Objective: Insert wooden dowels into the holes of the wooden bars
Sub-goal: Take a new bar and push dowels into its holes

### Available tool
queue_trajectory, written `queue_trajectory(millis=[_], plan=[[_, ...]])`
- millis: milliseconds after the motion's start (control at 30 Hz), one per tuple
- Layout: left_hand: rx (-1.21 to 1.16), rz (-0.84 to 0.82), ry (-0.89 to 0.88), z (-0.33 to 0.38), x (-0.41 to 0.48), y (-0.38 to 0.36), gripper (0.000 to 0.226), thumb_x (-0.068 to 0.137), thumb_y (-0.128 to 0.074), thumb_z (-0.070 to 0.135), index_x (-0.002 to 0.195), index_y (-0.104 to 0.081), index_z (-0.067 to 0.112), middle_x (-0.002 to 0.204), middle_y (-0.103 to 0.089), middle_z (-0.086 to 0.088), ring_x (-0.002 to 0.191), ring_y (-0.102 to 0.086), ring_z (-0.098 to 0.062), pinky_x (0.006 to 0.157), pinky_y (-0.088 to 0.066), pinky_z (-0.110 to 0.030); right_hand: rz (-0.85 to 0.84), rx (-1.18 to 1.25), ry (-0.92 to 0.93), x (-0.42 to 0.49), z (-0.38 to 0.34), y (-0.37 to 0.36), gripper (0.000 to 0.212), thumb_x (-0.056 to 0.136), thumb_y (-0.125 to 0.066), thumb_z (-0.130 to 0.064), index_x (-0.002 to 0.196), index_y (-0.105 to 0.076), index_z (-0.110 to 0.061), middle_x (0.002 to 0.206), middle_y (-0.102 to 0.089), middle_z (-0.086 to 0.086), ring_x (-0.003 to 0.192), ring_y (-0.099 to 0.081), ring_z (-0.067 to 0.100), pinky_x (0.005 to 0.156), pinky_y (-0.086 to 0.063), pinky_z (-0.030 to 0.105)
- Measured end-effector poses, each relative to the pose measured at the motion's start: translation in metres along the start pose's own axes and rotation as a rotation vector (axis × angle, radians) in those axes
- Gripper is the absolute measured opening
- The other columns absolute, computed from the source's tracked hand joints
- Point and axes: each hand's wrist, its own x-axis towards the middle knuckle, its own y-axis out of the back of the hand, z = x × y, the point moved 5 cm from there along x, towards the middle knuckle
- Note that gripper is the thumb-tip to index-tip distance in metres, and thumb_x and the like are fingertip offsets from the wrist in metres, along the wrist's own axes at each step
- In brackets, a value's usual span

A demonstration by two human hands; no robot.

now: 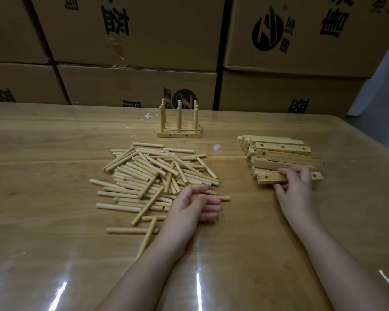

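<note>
**Dowel job: one bar gripped, pile of dowels right next door**

Nearest the camera, two bare forearms are stretched out over the table, which is covered by a shiny clear sheet. The left hand is laid on its side at the near right edge of the dowel pile, fingers loosely curled, index finger lying across a couple of dowels. Whether a dowel is actually pinched in there can't be told, tbh.

Off to the right, the right hand is wrapped round the nearest bar: fingers curled over the top, thumb tucked against the near face, so a proper grip. That bar is lying flat at the near end of the bar stack, with a hole visible on its face either side of the hand.

The dowel pile is spread loose in the middle of the table, left of the stack and apart from it. Further back, roughly centred, a finished set is seen: bars laid side by side with dowels stood upright in them. Behind the far table edge, printed cardboard boxes are stacked up like a wall.
</note>
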Motion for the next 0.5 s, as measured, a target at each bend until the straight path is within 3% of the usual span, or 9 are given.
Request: queue_trajectory(millis=[200,367,500], plan=[[0.003,-0.009,0.003,-0.001,0.000,0.000,0.017,0.097,-0.043,0.003,0.107,-0.056,0.007,0.080,-0.073,-0.007,0.077,-0.070,-0.019,0.066,-0.057,-0.024,0.007,0.006,0.009,-0.001,0.002,0.000,0.030,0.084,-0.066,-0.017,0.113,-0.061,-0.022,0.122,-0.039,-0.001,0.089,-0.055,0.019,0.077,-0.045,0.030],[-0.001,-0.009,0.001,0.000,0.000,0.000,0.017,0.097,-0.044,0.003,0.108,-0.056,0.005,0.080,-0.073,-0.007,0.077,-0.070,-0.019,0.068,-0.056,-0.026,0.031,0.119,0.116,-0.007,-0.008,0.004,0.030,0.084,-0.065,-0.011,0.112,-0.062,-0.021,0.118,-0.045,-0.001,0.095,-0.055,0.021,0.080,-0.048,0.032],[0.010,-0.003,0.000,0.001,-0.001,-0.001,0.017,0.097,-0.044,0.004,0.110,-0.056,0.003,0.086,-0.072,-0.010,0.077,-0.070,-0.017,0.067,-0.056,-0.025,-0.007,0.261,0.236,-0.020,-0.030,0.007,0.030,0.082,-0.064,-0.003,0.107,-0.061,-0.020,0.115,-0.041,-0.008,0.098,-0.052,0.013,0.082,-0.044,0.018]])
